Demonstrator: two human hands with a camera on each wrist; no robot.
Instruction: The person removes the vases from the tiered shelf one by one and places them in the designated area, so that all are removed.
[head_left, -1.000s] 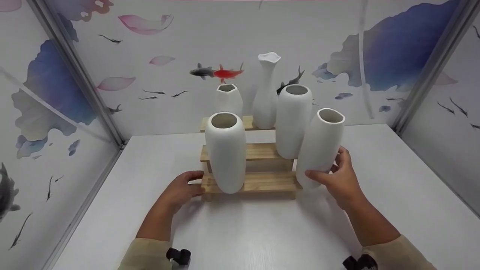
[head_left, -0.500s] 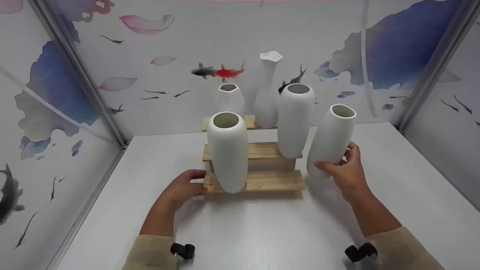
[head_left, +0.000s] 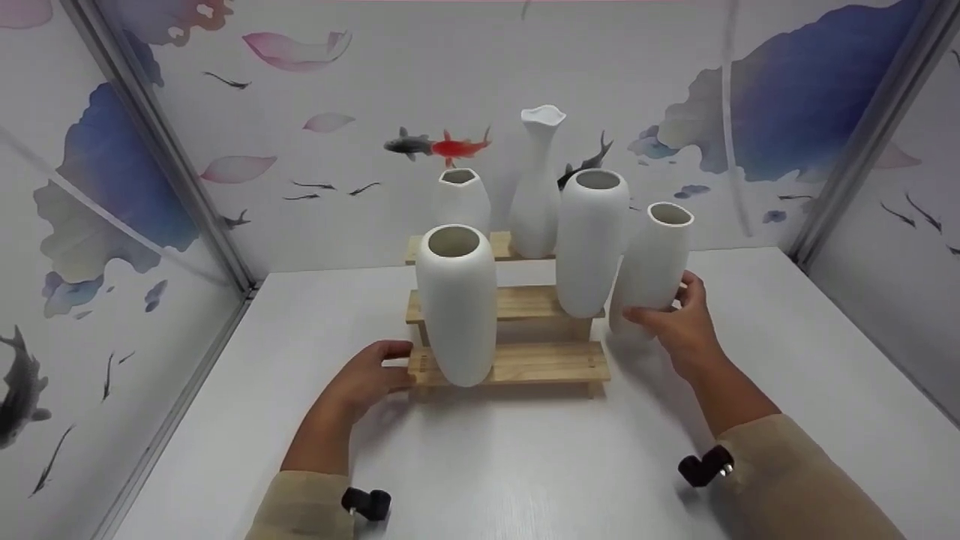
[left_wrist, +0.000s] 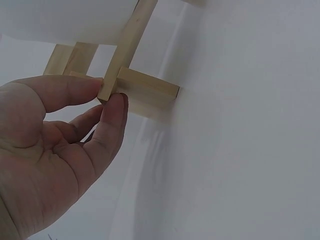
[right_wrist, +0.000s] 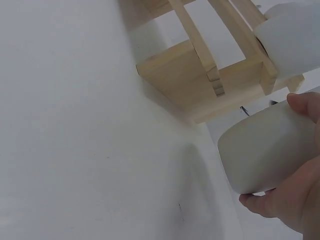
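Gripping vase [head_left: 651, 262] in right hand [head_left: 686, 334], moved farther back since a second ago, now beside stand [head_left: 551, 364] at 3 o'clock; pinching stand's 9 o'clock end with left hand [head_left: 367, 379].

My arms [head_left: 319, 439] reach forward, well apart. My left hand [head_left: 367, 381] pinches, thumb [left_wrist: 70, 91] on top and fingertips [left_wrist: 114, 110] beneath. My right hand [head_left: 684, 334], slightly farther forward, grips with its own thumb [head_left: 646, 319] across the near side and fingers [head_left: 694, 286] curled round behind.
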